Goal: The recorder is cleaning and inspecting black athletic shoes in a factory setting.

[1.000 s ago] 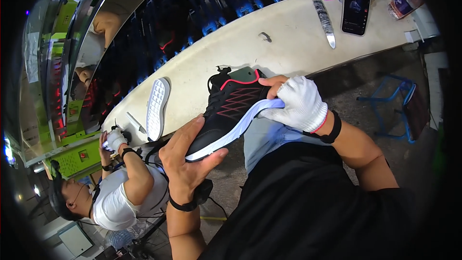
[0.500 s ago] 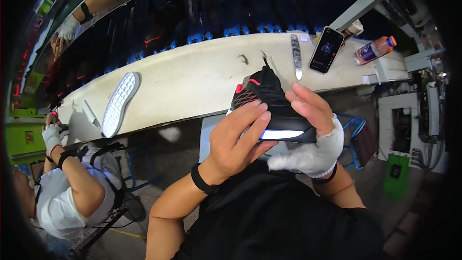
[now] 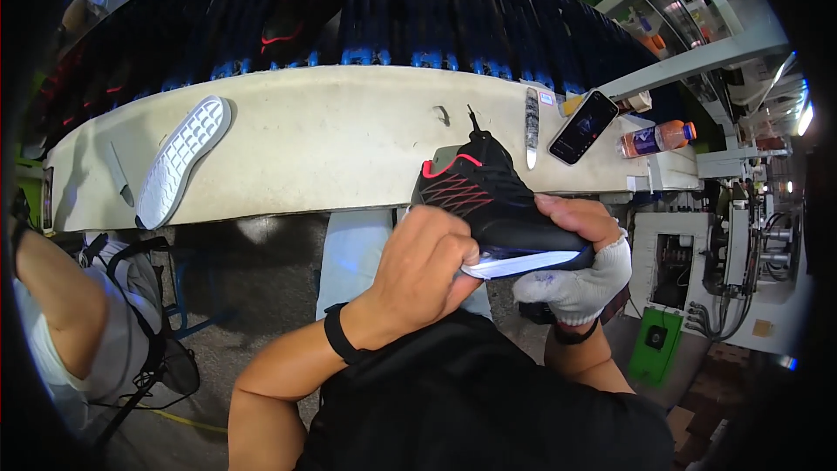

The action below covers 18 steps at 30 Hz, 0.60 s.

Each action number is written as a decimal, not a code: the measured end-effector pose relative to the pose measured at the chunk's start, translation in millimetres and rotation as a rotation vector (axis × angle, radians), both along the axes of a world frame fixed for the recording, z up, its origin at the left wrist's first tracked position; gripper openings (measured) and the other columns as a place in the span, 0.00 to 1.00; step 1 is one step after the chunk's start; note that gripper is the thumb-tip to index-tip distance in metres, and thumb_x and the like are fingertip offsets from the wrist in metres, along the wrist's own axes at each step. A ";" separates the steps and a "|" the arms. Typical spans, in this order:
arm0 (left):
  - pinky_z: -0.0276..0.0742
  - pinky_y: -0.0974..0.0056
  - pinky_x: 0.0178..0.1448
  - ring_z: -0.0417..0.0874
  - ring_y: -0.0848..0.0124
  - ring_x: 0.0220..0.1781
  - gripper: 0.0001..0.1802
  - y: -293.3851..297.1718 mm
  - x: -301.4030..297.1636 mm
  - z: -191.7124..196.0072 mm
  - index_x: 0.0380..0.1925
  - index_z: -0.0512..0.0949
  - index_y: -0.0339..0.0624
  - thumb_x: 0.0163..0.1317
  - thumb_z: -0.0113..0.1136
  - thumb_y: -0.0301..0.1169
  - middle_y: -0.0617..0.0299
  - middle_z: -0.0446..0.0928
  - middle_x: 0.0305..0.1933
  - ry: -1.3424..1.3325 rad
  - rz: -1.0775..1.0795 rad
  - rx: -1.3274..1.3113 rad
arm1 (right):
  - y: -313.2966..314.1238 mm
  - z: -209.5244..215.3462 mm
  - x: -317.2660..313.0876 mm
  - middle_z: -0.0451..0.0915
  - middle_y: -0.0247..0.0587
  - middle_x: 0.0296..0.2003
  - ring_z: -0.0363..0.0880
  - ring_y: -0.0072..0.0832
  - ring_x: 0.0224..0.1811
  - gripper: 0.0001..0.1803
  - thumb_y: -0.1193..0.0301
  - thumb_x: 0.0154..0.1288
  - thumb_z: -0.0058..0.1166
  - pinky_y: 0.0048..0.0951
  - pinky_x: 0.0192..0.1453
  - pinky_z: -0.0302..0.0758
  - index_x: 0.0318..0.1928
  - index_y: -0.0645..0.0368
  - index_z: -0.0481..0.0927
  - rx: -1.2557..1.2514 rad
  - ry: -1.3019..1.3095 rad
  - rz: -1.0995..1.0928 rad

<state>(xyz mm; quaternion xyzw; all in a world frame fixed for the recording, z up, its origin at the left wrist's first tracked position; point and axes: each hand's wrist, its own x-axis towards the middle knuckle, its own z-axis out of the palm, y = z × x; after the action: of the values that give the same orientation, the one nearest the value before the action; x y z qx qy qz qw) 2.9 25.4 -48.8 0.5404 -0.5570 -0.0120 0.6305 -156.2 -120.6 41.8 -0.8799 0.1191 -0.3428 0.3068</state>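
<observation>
Over the near edge of the bench I hold a black shoe (image 3: 506, 220) with red crisscross lines, a red collar edge and a white sole band (image 3: 527, 263). Its toe points right, and a lace end sticks up at the top. My bare left hand (image 3: 425, 253) is closed, fingers curled and pinching at the sole edge on the shoe's near side. Around the toe wraps my right hand (image 3: 586, 257), in a white glove that leaves some fingers bare. The fingers' undersides and the far side of the shoe are hidden.
On the pale bench (image 3: 349, 139) lie a loose white sole (image 3: 186, 160), a knife (image 3: 120, 174), a wrapped-handle knife (image 3: 532, 126), a phone (image 3: 584, 127) and a drink bottle (image 3: 656, 139). A roller conveyor (image 3: 392, 13) runs behind. Someone's arm (image 3: 65, 283) is at left.
My left hand has curled from laid-out fingers into a pinch at the sole edge. My right hand has closed round the toe. The view has shifted, moving the bench things leftward.
</observation>
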 end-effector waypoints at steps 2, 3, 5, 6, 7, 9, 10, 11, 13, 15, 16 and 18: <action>0.77 0.54 0.43 0.82 0.52 0.39 0.27 3.1 2.5 -5.9 0.43 0.77 0.41 0.43 0.81 0.19 0.53 0.79 0.39 0.000 -0.036 0.004 | -4.5 0.8 2.0 0.91 0.54 0.49 0.92 0.48 0.52 0.40 0.53 0.44 0.91 0.43 0.58 0.87 0.50 0.64 0.83 0.011 -0.010 0.064; 0.78 0.54 0.41 0.82 0.53 0.38 0.26 3.2 6.7 -6.5 0.42 0.77 0.41 0.43 0.81 0.19 0.54 0.80 0.39 -0.025 -0.047 -0.006 | -6.6 1.1 3.3 0.90 0.52 0.48 0.92 0.47 0.51 0.38 0.55 0.44 0.92 0.44 0.57 0.87 0.49 0.62 0.83 0.023 -0.026 0.124; 0.80 0.53 0.38 0.83 0.53 0.37 0.19 2.2 17.4 -0.4 0.40 0.78 0.38 0.53 0.80 0.25 0.54 0.80 0.38 -0.021 -0.071 0.008 | -10.9 1.9 6.4 0.90 0.50 0.46 0.92 0.46 0.50 0.37 0.58 0.44 0.92 0.45 0.56 0.88 0.49 0.61 0.83 -0.005 -0.031 0.177; 0.80 0.53 0.38 0.83 0.53 0.37 0.19 2.0 20.0 1.3 0.40 0.78 0.38 0.53 0.80 0.25 0.54 0.80 0.38 -0.014 -0.077 0.007 | -12.7 2.4 7.2 0.89 0.48 0.45 0.93 0.45 0.48 0.36 0.60 0.44 0.92 0.45 0.55 0.89 0.49 0.59 0.82 -0.031 -0.043 0.234; 0.80 0.54 0.37 0.83 0.54 0.36 0.19 2.1 21.6 2.1 0.40 0.78 0.38 0.54 0.80 0.28 0.54 0.79 0.37 -0.014 -0.086 0.005 | -12.3 5.8 9.4 0.87 0.45 0.43 0.92 0.44 0.46 0.35 0.64 0.44 0.92 0.46 0.54 0.90 0.49 0.57 0.81 -0.041 -0.048 0.266; 0.80 0.56 0.35 0.83 0.55 0.35 0.22 2.6 26.7 -5.3 0.39 0.78 0.39 0.54 0.83 0.35 0.55 0.79 0.37 -0.053 -0.082 0.002 | -10.5 3.8 7.5 0.88 0.46 0.43 0.92 0.44 0.46 0.35 0.64 0.44 0.92 0.46 0.54 0.90 0.50 0.57 0.81 -0.054 -0.043 0.265; 0.80 0.56 0.35 0.83 0.55 0.35 0.22 2.4 28.3 -7.2 0.39 0.78 0.39 0.54 0.83 0.35 0.55 0.79 0.37 -0.053 -0.088 0.004 | -10.3 3.1 5.8 0.88 0.46 0.43 0.92 0.44 0.45 0.35 0.64 0.45 0.92 0.47 0.54 0.90 0.50 0.57 0.81 -0.071 -0.041 0.269; 0.80 0.56 0.35 0.83 0.56 0.35 0.23 4.2 30.2 -7.5 0.39 0.79 0.39 0.53 0.84 0.37 0.55 0.80 0.37 -0.057 -0.083 0.081 | -11.1 1.5 5.7 0.88 0.47 0.43 0.92 0.45 0.45 0.34 0.65 0.45 0.91 0.48 0.54 0.90 0.49 0.59 0.82 -0.054 -0.058 0.275; 0.82 0.55 0.38 0.85 0.54 0.38 0.24 8.0 32.5 -9.9 0.38 0.80 0.39 0.51 0.85 0.40 0.55 0.82 0.40 -0.054 -0.073 0.188 | -15.9 -10.2 2.9 0.88 0.48 0.44 0.92 0.45 0.46 0.33 0.64 0.45 0.91 0.49 0.54 0.90 0.48 0.60 0.82 -0.007 -0.125 0.298; 0.84 0.54 0.43 0.86 0.52 0.42 0.23 14.9 45.4 -22.1 0.42 0.81 0.38 0.52 0.84 0.37 0.54 0.83 0.43 -0.117 -0.015 0.217 | -22.9 -18.9 0.9 0.89 0.51 0.42 0.92 0.47 0.45 0.32 0.61 0.46 0.90 0.51 0.55 0.90 0.46 0.63 0.83 0.054 -0.247 0.322; 0.87 0.53 0.48 0.88 0.49 0.46 0.23 20.1 54.3 -25.1 0.46 0.83 0.38 0.53 0.82 0.34 0.53 0.85 0.45 -0.172 0.037 0.242 | -29.5 -19.2 -3.7 0.89 0.52 0.40 0.92 0.48 0.44 0.34 0.59 0.47 0.90 0.53 0.55 0.90 0.47 0.64 0.83 0.047 -0.253 0.311; 0.87 0.51 0.55 0.88 0.47 0.52 0.26 33.1 66.5 -22.3 0.52 0.83 0.37 0.54 0.80 0.31 0.51 0.86 0.51 -0.323 0.132 0.389 | -30.6 -32.6 -8.7 0.89 0.53 0.38 0.92 0.49 0.42 0.29 0.57 0.58 0.86 0.54 0.54 0.90 0.46 0.64 0.83 0.142 -0.366 0.188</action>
<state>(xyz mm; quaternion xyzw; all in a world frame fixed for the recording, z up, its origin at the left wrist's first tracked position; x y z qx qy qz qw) 69.5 58.5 -71.2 0.6817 -0.6011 0.0084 0.4170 -164.8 -151.2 9.2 -0.7862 0.0028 -0.4576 0.4152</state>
